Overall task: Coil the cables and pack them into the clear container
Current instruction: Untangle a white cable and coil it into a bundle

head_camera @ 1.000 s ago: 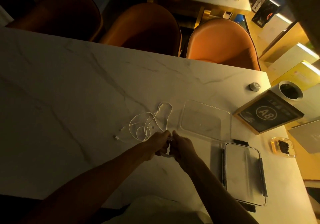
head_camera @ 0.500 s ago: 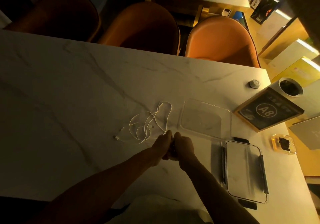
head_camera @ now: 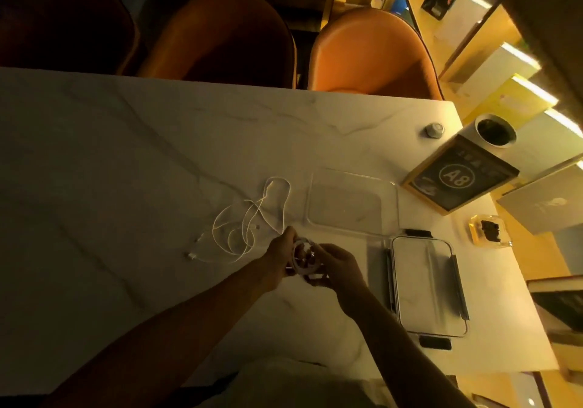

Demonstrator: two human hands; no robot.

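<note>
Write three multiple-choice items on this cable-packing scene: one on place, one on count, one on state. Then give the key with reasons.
1. Where does the loose cable lie from the clear container?
A. to its left
B. inside it
C. on the lid

2. How many chairs show behind the table?
A. one
B. three
C. five

3. What state is the clear container in?
A. open, nothing seen inside
B. shut with its lid
C. full of cables

Key:
1 A, the tangle lies on the marble left of it.
2 B, three seat backs line the far edge.
3 A, the lid lies beside it, while left hand and right hand hold the coiled cable.
</note>
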